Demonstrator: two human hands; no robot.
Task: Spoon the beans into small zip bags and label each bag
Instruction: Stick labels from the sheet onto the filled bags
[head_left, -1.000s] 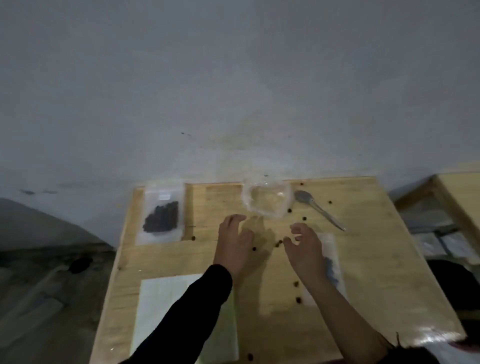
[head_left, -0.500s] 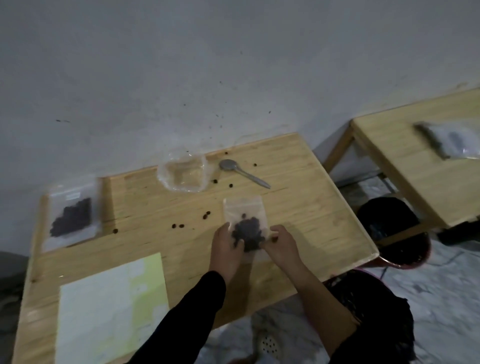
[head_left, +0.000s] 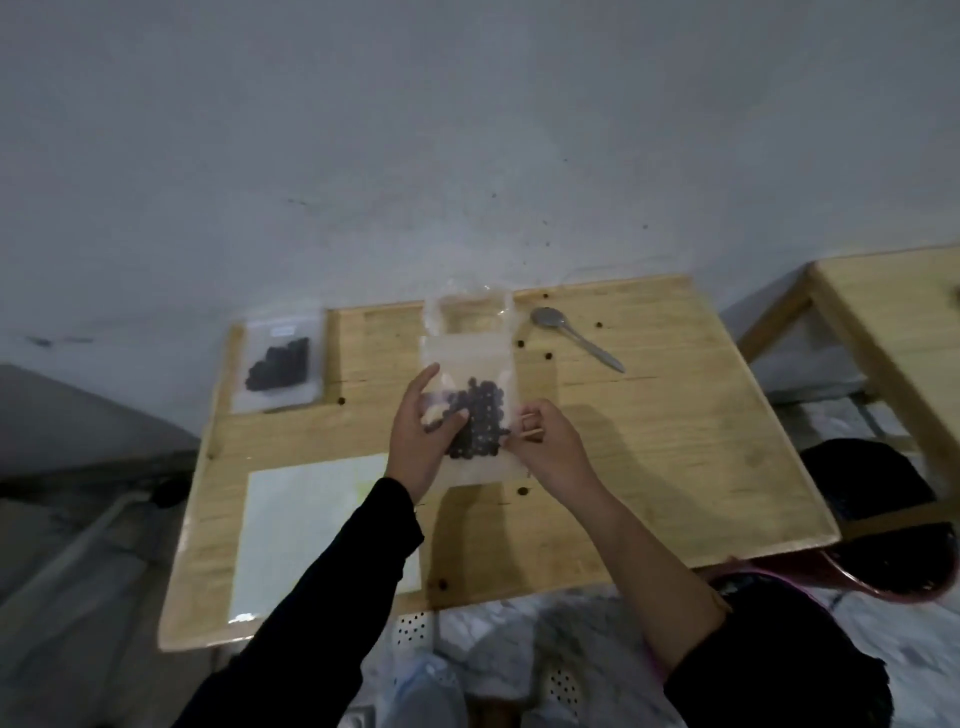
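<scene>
**Bean bag held at frame centre**

A small zip bag (head_left: 470, 364) holding dark beans (head_left: 480, 418) is held over the wooden table (head_left: 675, 441) at centre frame. Its left edge is gripped by the left hand (head_left: 423, 441), thumb in front, and its right edge is pinched by the right hand (head_left: 545, 441), fingers curled. A filled bag (head_left: 278, 366) lies upper left of centre, and a spoon (head_left: 574, 338) upper right of centre.

Your left sleeve (head_left: 332, 597) is black, long and plain, and it ends at the wrist just behind your left hand (head_left: 421, 441). Your right sleeve (head_left: 769, 686) is dark too but stops near the elbow, with a thin pink edge (head_left: 657, 670) at its opening; the forearm and right hand (head_left: 550, 447) are bare.
</scene>
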